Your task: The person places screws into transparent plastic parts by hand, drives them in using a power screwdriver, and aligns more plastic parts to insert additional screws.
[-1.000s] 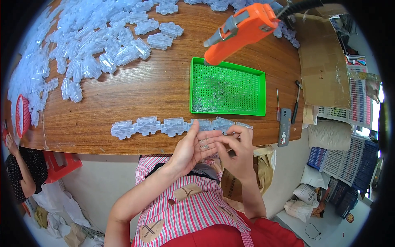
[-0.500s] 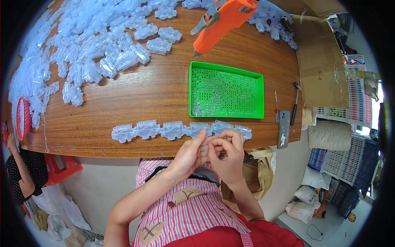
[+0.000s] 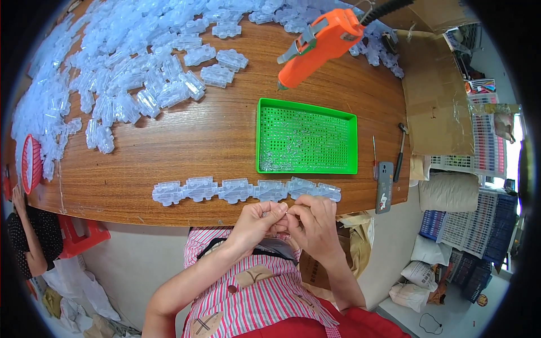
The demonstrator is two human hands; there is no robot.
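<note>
My left hand (image 3: pixel 261 221) and my right hand (image 3: pixel 314 225) meet just off the table's front edge, fingertips pinched together. Whatever lies between them is too small or hidden to name. Right beyond my hands, a row of clear plastic car-shaped housings (image 3: pixel 235 190) runs along the edge, its right end partly behind my right hand. Farther back sits a green perforated tray (image 3: pixel 354 147) with many tiny metal pieces, probably screws, scattered on its floor. An orange electric screwdriver (image 3: pixel 318 53) hangs tip-down above the table behind the tray.
A large heap of clear plastic housings (image 3: pixel 129 50) covers the far left. Right of the tray lie a phone (image 3: pixel 385 187), a thin screwdriver (image 3: pixel 375 160) and a hammer (image 3: pixel 400 152). A cardboard box (image 3: pixel 437 96) stands at the right edge. Another person's arm (image 3: pixel 31 231) shows beside a red basket (image 3: pixel 32 164).
My fingertips have come closer together, hiding the small thing between them. The view has tilted slightly, and the hanging electric screwdriver appears farther right and lower.
</note>
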